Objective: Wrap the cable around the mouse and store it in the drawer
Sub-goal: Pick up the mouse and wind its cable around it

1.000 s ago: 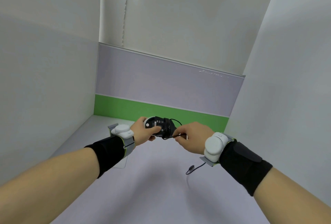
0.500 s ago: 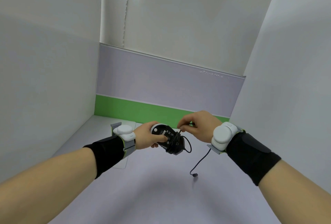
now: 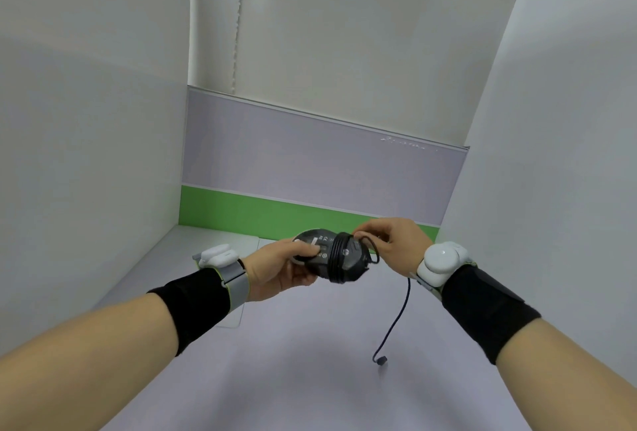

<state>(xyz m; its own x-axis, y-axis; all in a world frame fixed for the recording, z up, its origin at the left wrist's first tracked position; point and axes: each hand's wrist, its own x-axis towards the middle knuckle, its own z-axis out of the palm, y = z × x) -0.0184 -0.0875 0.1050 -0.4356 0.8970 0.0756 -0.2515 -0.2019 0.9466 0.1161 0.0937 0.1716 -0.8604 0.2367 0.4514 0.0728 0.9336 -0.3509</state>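
Note:
A black mouse (image 3: 348, 263) is held above the desk, underside up, with several turns of its black cable wound around its middle. My left hand (image 3: 279, 267) grips the mouse's left end, thumb on the underside. My right hand (image 3: 396, 244) pinches the cable right at the mouse's top right edge. The loose cable tail (image 3: 400, 313) hangs down below my right wrist and ends in a plug just above the desk. No drawer is in view.
The pale desk surface (image 3: 310, 361) runs between white side panels. A partition with a green strip (image 3: 241, 210) closes off the back. A thin light mat (image 3: 241, 313) lies on the desk under my left wrist.
My right hand has carried the cable around the mouse again and now sits at its top right. The mouse has been turned and lifted slightly, and the hanging tail is shorter.

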